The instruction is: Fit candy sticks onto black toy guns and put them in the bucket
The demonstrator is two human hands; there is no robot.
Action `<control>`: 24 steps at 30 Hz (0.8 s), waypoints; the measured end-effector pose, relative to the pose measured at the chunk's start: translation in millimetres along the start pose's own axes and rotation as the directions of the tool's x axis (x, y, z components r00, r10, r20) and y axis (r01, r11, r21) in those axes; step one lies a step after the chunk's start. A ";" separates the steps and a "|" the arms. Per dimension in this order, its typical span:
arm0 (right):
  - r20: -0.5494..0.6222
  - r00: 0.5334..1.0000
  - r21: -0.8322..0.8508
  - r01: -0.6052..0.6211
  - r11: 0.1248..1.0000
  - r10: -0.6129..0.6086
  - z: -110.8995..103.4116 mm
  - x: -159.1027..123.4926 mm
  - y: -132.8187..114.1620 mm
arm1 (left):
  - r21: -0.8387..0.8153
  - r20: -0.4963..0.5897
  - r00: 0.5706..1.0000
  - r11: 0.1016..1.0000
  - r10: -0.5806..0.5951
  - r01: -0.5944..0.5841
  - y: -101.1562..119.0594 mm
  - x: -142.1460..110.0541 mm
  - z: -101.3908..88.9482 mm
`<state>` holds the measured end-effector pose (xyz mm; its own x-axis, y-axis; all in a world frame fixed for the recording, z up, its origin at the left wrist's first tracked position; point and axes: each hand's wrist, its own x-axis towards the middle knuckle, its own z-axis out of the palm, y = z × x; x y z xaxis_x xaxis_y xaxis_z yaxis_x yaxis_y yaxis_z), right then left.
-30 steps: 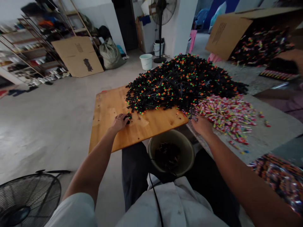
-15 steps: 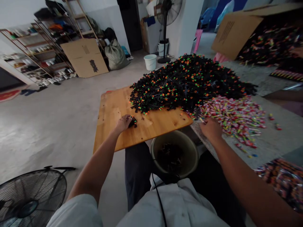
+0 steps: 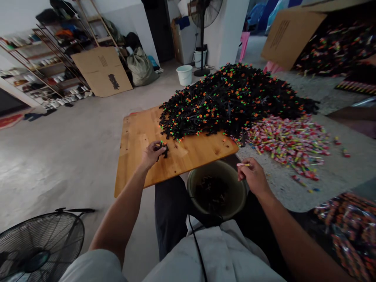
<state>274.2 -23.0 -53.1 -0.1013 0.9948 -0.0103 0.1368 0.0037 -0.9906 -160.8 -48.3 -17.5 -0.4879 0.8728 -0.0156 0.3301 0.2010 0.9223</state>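
Observation:
My left hand (image 3: 152,154) rests on the wooden board (image 3: 138,156) with its fingers closed on a small black plastic piece (image 3: 163,149) with green and orange tips. My right hand (image 3: 254,176) hovers by the rim of a round bucket (image 3: 235,184) and pinches a thin wrapped stick (image 3: 244,165). A big heap of black pieces (image 3: 232,98) covers the board's far side. A spread of colourful wrapped sticks (image 3: 288,139) lies on the grey table to the right.
The bucket between my knees holds dark pieces. A floor fan (image 3: 38,250) stands at lower left. A bag of wrapped items (image 3: 349,227) lies at lower right. An open cardboard box (image 3: 290,35) sits far right; shelves, a white pail (image 3: 184,74) and a standing fan are behind.
My right hand has pulled back from the colourful pile toward the bucket, now pinching a wrapped stick. My left hand has stayed on the board holding the black piece.

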 end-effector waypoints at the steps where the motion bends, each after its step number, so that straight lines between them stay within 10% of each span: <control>1: 0.030 1.000 0.101 -0.011 0.995 0.008 7.6 -4.8 -4.7 | -0.102 0.013 1.000 0.995 -0.016 0.017 6.0 -5.1 8.4; 12: 0.186 0.982 0.479 -0.111 0.871 0.023 76.0 -35.3 -51.6 | -0.575 0.018 0.999 0.817 -0.034 0.038 70.5 -79.6 126.9; 24: 0.124 0.992 0.489 -0.065 0.870 0.005 76.3 -35.6 -53.8 | -0.631 0.072 0.996 0.770 -0.059 0.091 87.1 -110.3 147.1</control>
<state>195.2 -66.4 -9.8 -0.2217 0.9746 -0.0322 -0.3563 -0.1116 -0.9277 40.6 -61.6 7.7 -0.4476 0.8888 -0.0980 -0.3002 -0.0461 0.9528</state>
